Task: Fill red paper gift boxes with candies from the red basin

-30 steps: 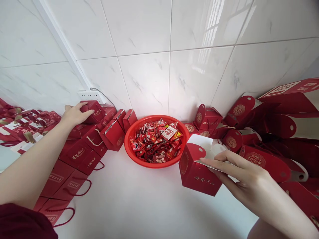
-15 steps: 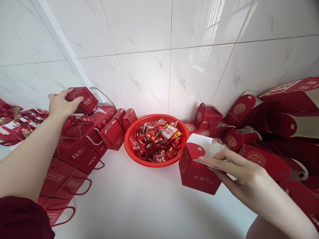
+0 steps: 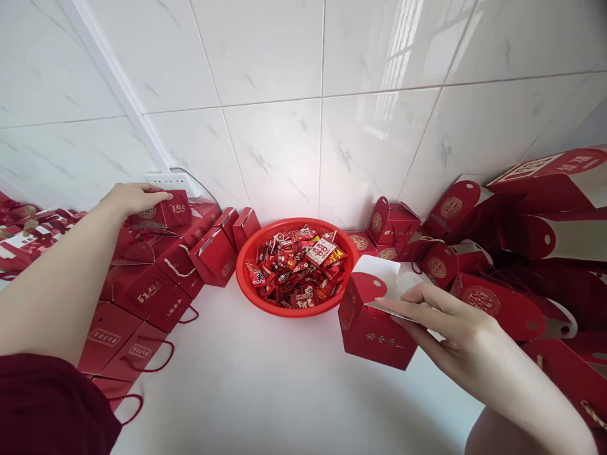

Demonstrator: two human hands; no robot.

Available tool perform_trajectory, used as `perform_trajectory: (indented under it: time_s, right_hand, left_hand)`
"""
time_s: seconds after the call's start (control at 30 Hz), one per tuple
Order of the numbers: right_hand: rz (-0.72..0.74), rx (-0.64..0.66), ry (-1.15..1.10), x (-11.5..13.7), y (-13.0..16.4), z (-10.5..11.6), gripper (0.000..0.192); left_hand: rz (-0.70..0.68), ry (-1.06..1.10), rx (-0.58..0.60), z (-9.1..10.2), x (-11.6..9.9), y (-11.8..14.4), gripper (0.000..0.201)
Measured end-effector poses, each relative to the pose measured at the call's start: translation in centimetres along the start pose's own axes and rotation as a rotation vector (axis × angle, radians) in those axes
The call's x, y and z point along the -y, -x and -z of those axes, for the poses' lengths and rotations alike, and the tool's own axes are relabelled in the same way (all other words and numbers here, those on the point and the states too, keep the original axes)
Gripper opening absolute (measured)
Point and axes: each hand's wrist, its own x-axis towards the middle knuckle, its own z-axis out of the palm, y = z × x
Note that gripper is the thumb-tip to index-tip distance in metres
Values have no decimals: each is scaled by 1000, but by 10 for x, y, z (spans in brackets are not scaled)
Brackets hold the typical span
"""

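My left hand (image 3: 130, 198) rests on top of a small red gift box (image 3: 164, 213), which sits on the stack of closed red gift boxes (image 3: 142, 291) at the left. My right hand (image 3: 448, 319) holds the white inner flap of an open red gift box (image 3: 372, 325) standing on the white surface in front of me. Between the two hands stands a round red basket (image 3: 246, 287) filled with red-wrapped candies (image 3: 298, 268).
Several open, unfilled red boxes (image 3: 493, 265) with round flaps lie piled at the right against the tiled wall (image 3: 303, 114). A white power strip (image 3: 171, 180) with a cable sits on the wall behind the left stack. More boxes (image 3: 28, 234) lie at far left.
My left hand lifted the small red box from the left stack, then lowered it back onto the stack further back. My right hand stayed on the open box's flap.
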Motion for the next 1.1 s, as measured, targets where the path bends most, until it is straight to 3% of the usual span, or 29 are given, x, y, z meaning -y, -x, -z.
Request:
perform_trajectory:
  time_s: [0.1, 0.23, 0.4, 0.73, 0.93, 1.1]
  right_hand:
    - [8, 4, 4, -1, 1, 1, 32]
    - [7, 3, 0, -2, 3, 1, 32]
    - [22, 3, 12, -1, 0, -1, 31]
    - [29, 21, 26, 2, 0, -2, 31]
    - [45, 32, 13, 1, -1, -3, 31]
    - [36, 37, 18, 1, -3, -4, 31]
  left_hand:
    - [106, -7, -45, 6, -7, 17, 78]
    - [111, 74, -298, 10, -18, 58, 82]
    - [221, 100, -247, 0, -19, 90, 88]
    - [150, 150, -220, -18, -24, 87, 90]
    - [190, 224, -216, -39, -18, 92, 96]
    - [162, 233, -250, -40, -16, 89, 96]
